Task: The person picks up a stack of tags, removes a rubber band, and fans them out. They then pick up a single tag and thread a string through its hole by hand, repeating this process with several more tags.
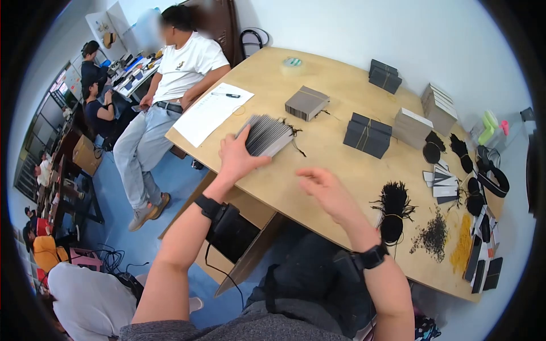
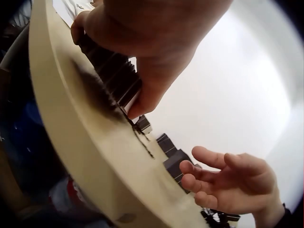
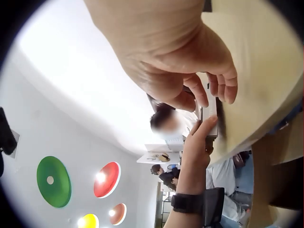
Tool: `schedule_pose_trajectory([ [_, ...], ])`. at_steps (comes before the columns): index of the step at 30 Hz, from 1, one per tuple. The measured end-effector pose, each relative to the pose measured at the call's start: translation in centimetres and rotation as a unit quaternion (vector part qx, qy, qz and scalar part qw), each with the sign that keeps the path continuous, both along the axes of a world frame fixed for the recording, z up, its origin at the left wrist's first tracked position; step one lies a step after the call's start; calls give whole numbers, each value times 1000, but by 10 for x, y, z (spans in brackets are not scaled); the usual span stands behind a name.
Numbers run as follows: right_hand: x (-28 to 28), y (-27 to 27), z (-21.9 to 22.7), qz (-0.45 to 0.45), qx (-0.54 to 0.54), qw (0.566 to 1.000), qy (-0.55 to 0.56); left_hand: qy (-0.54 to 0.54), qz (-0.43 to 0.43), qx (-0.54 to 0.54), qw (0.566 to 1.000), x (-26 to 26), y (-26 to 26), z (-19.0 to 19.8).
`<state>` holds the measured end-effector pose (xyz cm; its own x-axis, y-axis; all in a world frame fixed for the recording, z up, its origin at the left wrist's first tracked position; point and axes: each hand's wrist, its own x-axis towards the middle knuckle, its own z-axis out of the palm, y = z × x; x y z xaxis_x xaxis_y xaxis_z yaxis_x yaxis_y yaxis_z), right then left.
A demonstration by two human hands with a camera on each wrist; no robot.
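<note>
My left hand (image 1: pixel 238 159) grips a fanned stack of grey cards (image 1: pixel 268 136) near the table's left front edge, thumb on the near end and fingers on the far side. Black strings (image 1: pixel 296 135) stick out from the stack's right end. In the left wrist view the cards (image 2: pixel 111 71) show dark between thumb and fingers. Apart from the stack, my right hand (image 1: pixel 327 193) hovers over the front of the table, fingers loosely bent and holding nothing. Just beyond the stack lies a banded grey card bundle (image 1: pixel 307 103).
Behind and right stand dark banded bundles (image 1: pixel 367 135) and pale card blocks (image 1: pixel 412 128). Black string bundles (image 1: pixel 392 213), small black pieces (image 1: pixel 430 238) and yellow bands (image 1: pixel 460 244) lie at the right. A paper sheet (image 1: pixel 207 122) with a pen is left, beside a seated person (image 1: pixel 182 74).
</note>
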<state>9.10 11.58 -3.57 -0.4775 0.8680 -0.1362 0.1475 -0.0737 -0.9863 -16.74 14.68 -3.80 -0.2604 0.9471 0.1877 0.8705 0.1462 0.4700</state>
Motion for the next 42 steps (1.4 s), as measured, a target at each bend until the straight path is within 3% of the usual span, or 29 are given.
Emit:
schedule_pose_trajectory([
  [4,49,-21,69,-122,142,982,-23,-43,-176,74,981,46,7,75],
  [6,68,-30,87,-188,199,962,1,-45,-218,103,969,72,9,94],
  [10,90,-49,110,-264,226,938,0,-26,-288,117,950,109,5,98],
  [12,93,-54,112,-295,269,916,-39,-18,-305,118,945,111,1,76],
  [14,89,-51,97,-257,311,913,-61,-12,-330,84,940,100,-5,43],
  [18,64,-35,53,-122,365,889,-249,18,-338,15,941,69,-18,-32],
  [20,45,-19,26,-74,385,876,-281,23,-330,-17,943,64,-22,-41],
  [22,26,-5,10,-12,461,819,-342,41,-351,5,935,65,-24,-35],
  [24,14,13,-7,-7,463,810,-361,31,-349,7,936,65,-25,-35],
  [27,9,30,-25,79,461,765,-444,31,-347,41,937,64,-28,-43],
  [30,17,42,-16,47,468,775,-422,3,-336,70,939,67,-35,-50],
  [31,20,48,-5,-11,393,853,-343,-25,-324,74,943,71,-39,-52],
  [32,20,55,-13,-7,390,854,-345,-52,-310,77,946,76,-42,-54],
  [34,17,64,-32,16,236,949,-206,-76,-315,61,944,81,-43,-52],
  [35,19,63,-40,22,307,925,-222,-81,-306,58,947,82,-44,-53],
  [36,23,64,-37,22,306,925,-223,-86,-295,57,950,83,-45,-54],
  [38,34,62,-31,62,179,976,-107,-91,-277,46,955,84,-54,-54],
  [40,25,54,-34,57,200,968,-141,-48,-248,94,963,97,-62,-57],
  [42,15,41,-40,14,377,862,-338,-47,-250,62,965,99,-59,-48],
])
